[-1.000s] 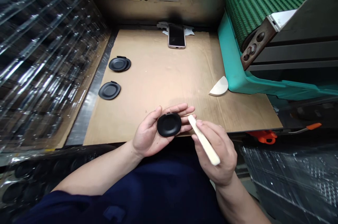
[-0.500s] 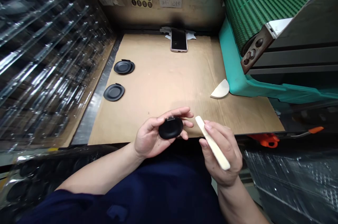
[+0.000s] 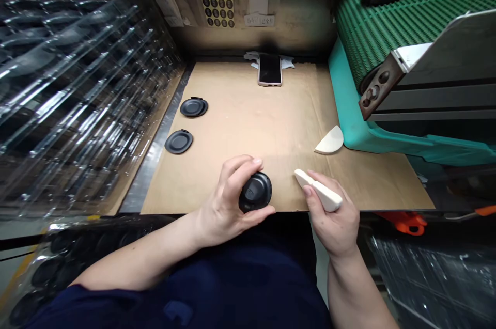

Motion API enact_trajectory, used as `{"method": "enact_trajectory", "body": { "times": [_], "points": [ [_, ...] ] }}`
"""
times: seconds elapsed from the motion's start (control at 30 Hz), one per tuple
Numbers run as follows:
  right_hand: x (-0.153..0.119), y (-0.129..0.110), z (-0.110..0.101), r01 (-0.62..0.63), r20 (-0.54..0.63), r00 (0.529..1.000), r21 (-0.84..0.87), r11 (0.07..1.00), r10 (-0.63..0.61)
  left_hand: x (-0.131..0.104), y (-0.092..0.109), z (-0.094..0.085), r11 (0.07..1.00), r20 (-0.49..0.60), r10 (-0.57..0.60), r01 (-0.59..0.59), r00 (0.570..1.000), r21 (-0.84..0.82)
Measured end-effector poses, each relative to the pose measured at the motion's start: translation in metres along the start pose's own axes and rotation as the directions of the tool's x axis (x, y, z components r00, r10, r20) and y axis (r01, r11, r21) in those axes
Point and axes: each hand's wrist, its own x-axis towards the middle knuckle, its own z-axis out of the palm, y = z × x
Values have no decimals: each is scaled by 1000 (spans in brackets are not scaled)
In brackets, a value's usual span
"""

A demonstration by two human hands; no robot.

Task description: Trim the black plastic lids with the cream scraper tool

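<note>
My left hand grips a round black plastic case between thumb and fingers, just above the front edge of the cardboard sheet. The case shows a face with a small mark at its middle. To its right, my right hand is closed around a flat off-white sponge pad, whose tip points toward the case without touching it. Two more spots on the cardboard's left side hold black parts: a round case nearer me and an offset black case behind it. A second off-white wedge-shaped pad lies at the right.
A phone lies at the back on white cloth. Stacked clear plastic trays rise on the left. At the right stand a teal bin and a green conveyor belt carrying black parts. Orange-handled scissors hang below the edge.
My left hand has turned over, so the black case shows its other face. My right hand has rotated the pad, showing its broader side. The view has shifted slightly.
</note>
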Motion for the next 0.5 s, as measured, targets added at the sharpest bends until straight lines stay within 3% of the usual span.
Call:
{"method": "enact_trajectory", "body": {
  "times": [0.13,0.27,0.4,0.5],
  "points": [
    [-1,2,-4,-41,20,999,-21,999,42,8,-7,-25,977,100,-209,212,973,-20],
    [-3,4,-6,-59,20,998,-15,998,59,7,-24,-48,893,9,-414,404,910,199],
    [-4,5,-6,-66,24,997,-26,997,67,-4,-31,-60,821,-89,-445,446,891,356],
    [-3,5,-5,-53,29,998,-42,998,55,-16,-25,-61,825,36,-413,357,910,438]
  ]
}}
